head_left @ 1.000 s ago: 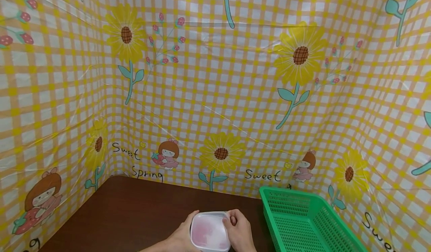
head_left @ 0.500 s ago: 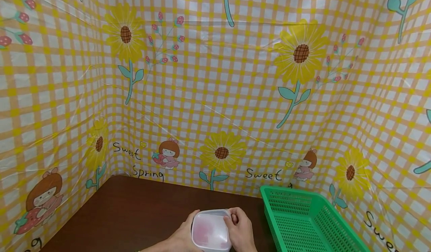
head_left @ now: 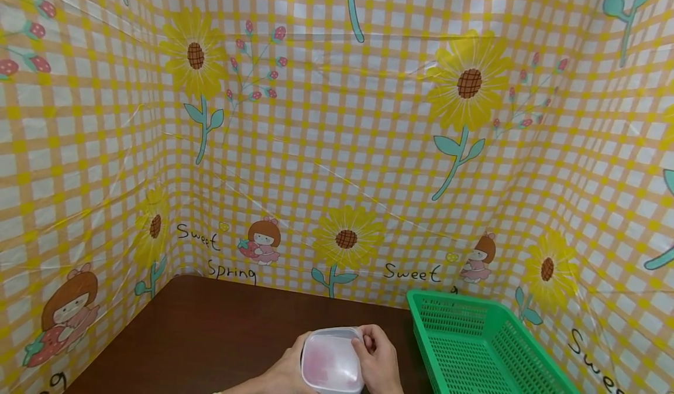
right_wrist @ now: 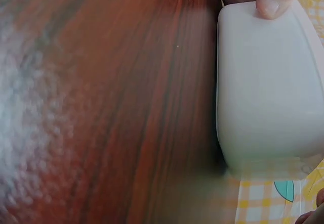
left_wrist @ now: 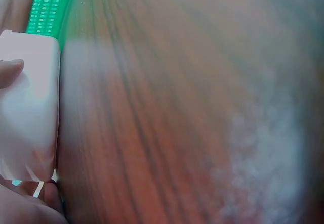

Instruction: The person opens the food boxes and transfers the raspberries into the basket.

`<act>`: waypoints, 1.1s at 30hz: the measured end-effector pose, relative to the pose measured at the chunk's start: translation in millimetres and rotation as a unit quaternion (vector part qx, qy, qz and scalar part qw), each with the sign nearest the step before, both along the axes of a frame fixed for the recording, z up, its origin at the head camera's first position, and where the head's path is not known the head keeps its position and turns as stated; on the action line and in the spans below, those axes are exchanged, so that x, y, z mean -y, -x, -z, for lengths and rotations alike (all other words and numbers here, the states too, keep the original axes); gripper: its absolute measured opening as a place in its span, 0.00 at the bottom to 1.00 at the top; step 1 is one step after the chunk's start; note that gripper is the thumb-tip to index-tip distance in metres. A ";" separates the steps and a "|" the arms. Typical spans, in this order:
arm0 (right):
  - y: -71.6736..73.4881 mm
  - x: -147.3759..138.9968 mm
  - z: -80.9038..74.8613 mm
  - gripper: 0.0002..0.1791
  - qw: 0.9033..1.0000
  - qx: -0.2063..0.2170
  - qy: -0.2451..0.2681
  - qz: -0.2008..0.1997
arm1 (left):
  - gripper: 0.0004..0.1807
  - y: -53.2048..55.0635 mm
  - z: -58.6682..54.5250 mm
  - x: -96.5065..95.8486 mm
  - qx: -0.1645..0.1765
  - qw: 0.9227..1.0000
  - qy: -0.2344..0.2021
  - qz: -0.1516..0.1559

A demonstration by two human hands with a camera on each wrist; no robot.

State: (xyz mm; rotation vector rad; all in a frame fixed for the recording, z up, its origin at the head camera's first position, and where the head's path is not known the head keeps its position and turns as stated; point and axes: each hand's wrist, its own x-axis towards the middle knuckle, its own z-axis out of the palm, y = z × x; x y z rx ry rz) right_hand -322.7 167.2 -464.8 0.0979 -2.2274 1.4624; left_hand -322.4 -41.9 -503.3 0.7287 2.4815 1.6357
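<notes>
A whitish, translucent plastic container (head_left: 333,359) with rounded corners and a pinkish patch showing through it is between both hands, low in the head view. My left hand (head_left: 288,370) grips its left side. My right hand (head_left: 380,360) pinches the upper right corner, thumb on the near face and fingers curled behind the edge. In the left wrist view, the container (left_wrist: 30,102) is at the left edge, with a thumb pressed on its face. The right wrist view has the pale container (right_wrist: 268,87) at right. I cannot tell whether it touches the table.
A green perforated plastic basket (head_left: 416,324) stands to the right of my right hand. The dark brown wooden table (head_left: 210,329) reaches back to a yellow checked cloth wall (head_left: 337,165) with sunflowers, which also closes off the left and right sides.
The container has shifted slightly right and tilted a little, so more of its far edge shows. Both hands moved along with it and kept their hold. The basket stays where it was.
</notes>
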 end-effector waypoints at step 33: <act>-17.8 -0.1 -86.1 0.08 0.991 0.121 -0.026 -0.048 | 0.54 0.3 0.3 0.6 0.001 1.000 0.015 -0.015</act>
